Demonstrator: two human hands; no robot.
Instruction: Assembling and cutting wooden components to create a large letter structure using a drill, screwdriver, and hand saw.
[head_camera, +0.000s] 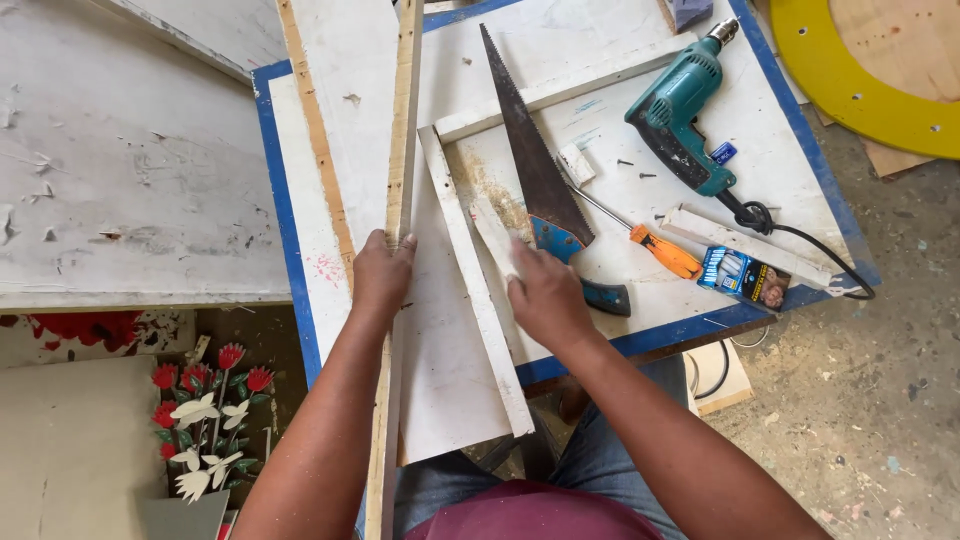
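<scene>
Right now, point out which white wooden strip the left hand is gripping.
The long strip standing on edge, held by the left hand. The other strips lie flat; the right hand rests near those.

A single head-worn camera looks steeply down, close over the blue-edged workbench (276, 190) and forearms.

We see a long white-painted board (395, 150) standing on its raw edge, running lengthwise over the bench; a short white strip (493, 232) lies flat, slanted, beside a handsaw (535, 170).

Left hand (381, 272) curled, fingers gripping; right hand (545, 297) flat, palm down.
</scene>
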